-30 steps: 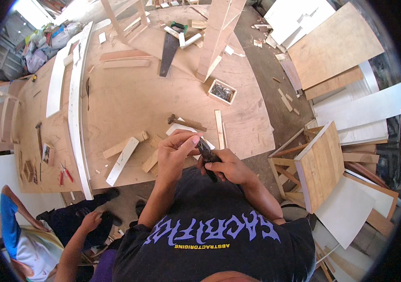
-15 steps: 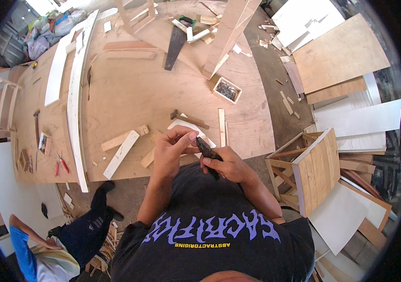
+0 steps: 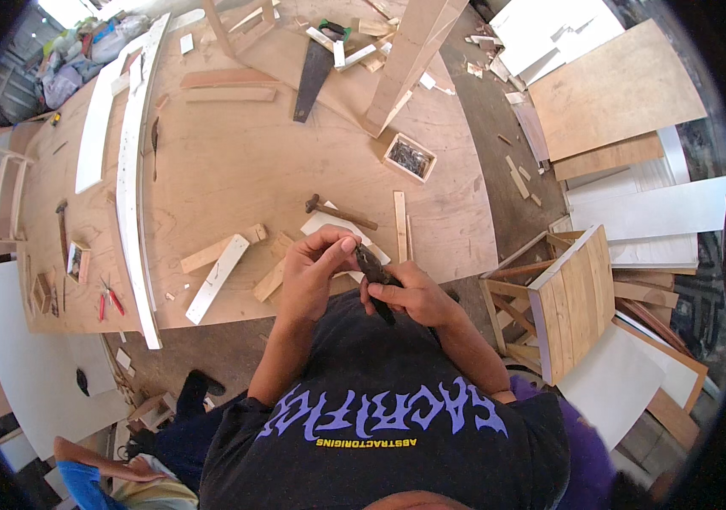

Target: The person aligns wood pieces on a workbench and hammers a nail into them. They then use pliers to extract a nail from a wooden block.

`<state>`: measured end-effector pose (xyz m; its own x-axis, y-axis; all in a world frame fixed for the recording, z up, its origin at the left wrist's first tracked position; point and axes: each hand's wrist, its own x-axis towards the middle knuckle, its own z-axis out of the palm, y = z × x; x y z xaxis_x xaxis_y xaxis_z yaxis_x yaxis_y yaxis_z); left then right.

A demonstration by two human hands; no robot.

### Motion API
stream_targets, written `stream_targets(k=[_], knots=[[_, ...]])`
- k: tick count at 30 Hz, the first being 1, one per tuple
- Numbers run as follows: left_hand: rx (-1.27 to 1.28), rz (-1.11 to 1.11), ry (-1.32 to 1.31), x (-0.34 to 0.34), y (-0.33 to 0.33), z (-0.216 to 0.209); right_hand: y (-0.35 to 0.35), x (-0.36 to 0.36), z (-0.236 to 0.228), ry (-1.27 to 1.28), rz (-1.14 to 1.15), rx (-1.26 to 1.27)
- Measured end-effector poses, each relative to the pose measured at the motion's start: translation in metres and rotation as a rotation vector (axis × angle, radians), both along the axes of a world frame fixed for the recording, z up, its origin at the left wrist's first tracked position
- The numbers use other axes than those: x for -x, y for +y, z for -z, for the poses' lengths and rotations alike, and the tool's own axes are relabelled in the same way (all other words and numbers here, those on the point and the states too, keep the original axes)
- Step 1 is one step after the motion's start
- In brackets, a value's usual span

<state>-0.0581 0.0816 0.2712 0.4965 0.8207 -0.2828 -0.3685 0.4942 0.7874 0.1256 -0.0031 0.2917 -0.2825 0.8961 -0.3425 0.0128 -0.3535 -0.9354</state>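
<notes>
Potentially a pinch hazard at frame centre

The right hand [image 3: 412, 297] closes its fingers around a dark metal plier-like tool [image 3: 374, 270], mid-frame; the left hand [image 3: 308, 268] pinches at its tip, on what I cannot tell. A slack grip could let the tool slip, nipping skin or dropping it near the pale plywood counter [image 3: 252, 161].

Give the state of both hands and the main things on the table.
Right hand: closed around the dark hand tool
Left hand: pinched at the tool's tip; anything held is unclear
Dark hand tool: held; jaws unclear
Saw: lying flat
Hammer nearest the hands: lying, unheld
Red-handled pliers: lying, handles apart
Wooden box beyond the hands: open-topped, holding small dark pieces
</notes>
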Motion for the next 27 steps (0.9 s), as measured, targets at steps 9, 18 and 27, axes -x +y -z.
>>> stream_targets(k=[9, 18, 27], knots=[[0.034, 0.067, -0.007, 0.006, 0.01, 0.0, 0.002, 0.0, 0.01, 0.134, -0.051, 0.077], [0.073, 0.098, 0.007, 0.009, 0.015, -0.001, 0.004, 0.005, 0.01, 0.254, -0.041, 0.145], [0.019, 0.086, -0.036, 0.01, 0.013, 0.004, 0.002, 0.015, 0.019, 0.632, -0.006, 0.217]])
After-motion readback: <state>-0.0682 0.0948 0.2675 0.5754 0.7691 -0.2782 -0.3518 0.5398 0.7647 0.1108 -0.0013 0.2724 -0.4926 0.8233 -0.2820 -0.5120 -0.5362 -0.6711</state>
